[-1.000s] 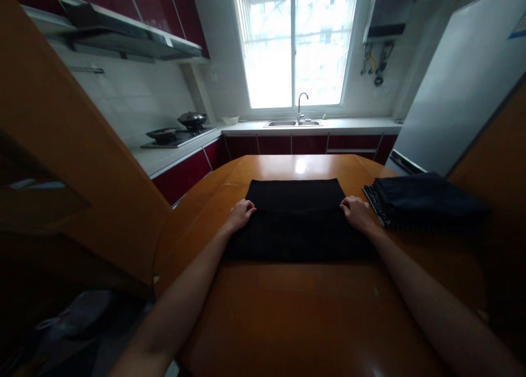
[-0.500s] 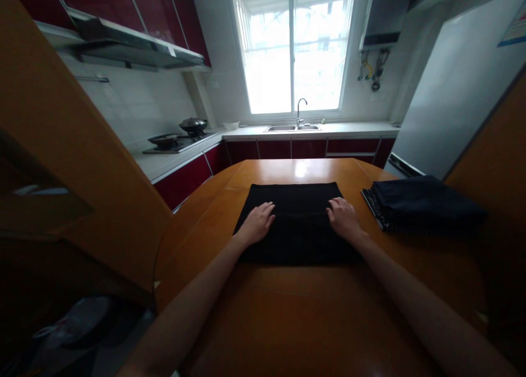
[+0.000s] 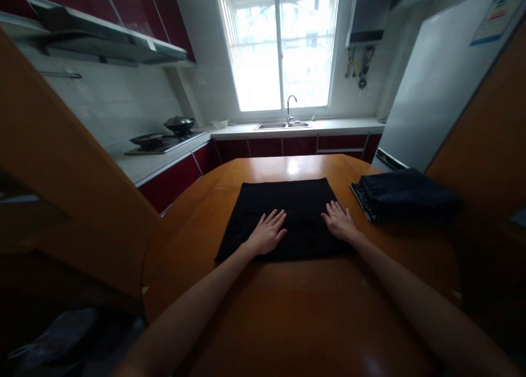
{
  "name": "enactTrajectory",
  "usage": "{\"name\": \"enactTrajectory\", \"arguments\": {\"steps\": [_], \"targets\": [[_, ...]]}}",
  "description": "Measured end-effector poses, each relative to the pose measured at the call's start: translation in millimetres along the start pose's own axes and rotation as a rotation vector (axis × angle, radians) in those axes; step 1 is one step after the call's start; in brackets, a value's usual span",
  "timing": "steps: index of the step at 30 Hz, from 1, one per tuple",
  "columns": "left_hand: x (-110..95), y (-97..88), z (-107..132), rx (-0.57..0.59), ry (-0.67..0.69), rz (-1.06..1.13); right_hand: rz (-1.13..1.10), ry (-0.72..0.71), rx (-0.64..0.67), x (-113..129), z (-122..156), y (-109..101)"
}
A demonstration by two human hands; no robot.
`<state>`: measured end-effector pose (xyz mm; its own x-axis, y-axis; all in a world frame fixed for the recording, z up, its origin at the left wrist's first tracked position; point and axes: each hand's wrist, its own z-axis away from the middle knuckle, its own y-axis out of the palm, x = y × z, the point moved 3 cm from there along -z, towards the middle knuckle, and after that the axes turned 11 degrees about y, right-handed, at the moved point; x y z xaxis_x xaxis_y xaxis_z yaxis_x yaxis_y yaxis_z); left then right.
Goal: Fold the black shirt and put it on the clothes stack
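Note:
A black folded cloth (image 3: 287, 201) lies flat on the orange wooden table (image 3: 296, 311), in front of me. My left hand (image 3: 269, 233) rests palm down on its near left part, fingers stretched out. On the near right part my right hand (image 3: 339, 222) lies flat too, fingers spread. Neither hand holds anything.
A stack of dark folded clothes (image 3: 405, 196) sits on the table's right side. Beyond the table run a counter with a sink (image 3: 283, 125) under a window, a stove with pans (image 3: 162, 138) at left and a white fridge (image 3: 435, 92) at right.
Both hands let go of the cloth's side edges, where they were closed, and moved inward onto its top, now lying flat and open. The cloth lies folded flat.

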<state>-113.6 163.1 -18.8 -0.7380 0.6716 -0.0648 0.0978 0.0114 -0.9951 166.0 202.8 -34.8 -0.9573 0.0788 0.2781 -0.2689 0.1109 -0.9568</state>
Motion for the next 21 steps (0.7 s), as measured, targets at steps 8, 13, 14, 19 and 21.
{"name": "enactTrajectory", "arguments": {"steps": [8,13,14,19,21], "targets": [[-1,-0.2,-2,-0.003,-0.007,0.023,-0.212,0.242,-0.017,-49,-40,-26],[-1,-0.8,-2,-0.012,-0.014,0.035,-0.238,0.234,0.004,-44,-46,-15],[-1,-1.1,-2,-0.010,-0.016,0.037,-0.243,0.224,0.003,-44,-48,-14],[-2,-1.0,-1,-0.008,-0.011,0.041,-0.236,0.207,-0.003,-48,-56,-14],[-4,-0.1,-1,-0.019,-0.008,0.050,-0.212,0.213,-0.010,-48,-56,-14]]}}
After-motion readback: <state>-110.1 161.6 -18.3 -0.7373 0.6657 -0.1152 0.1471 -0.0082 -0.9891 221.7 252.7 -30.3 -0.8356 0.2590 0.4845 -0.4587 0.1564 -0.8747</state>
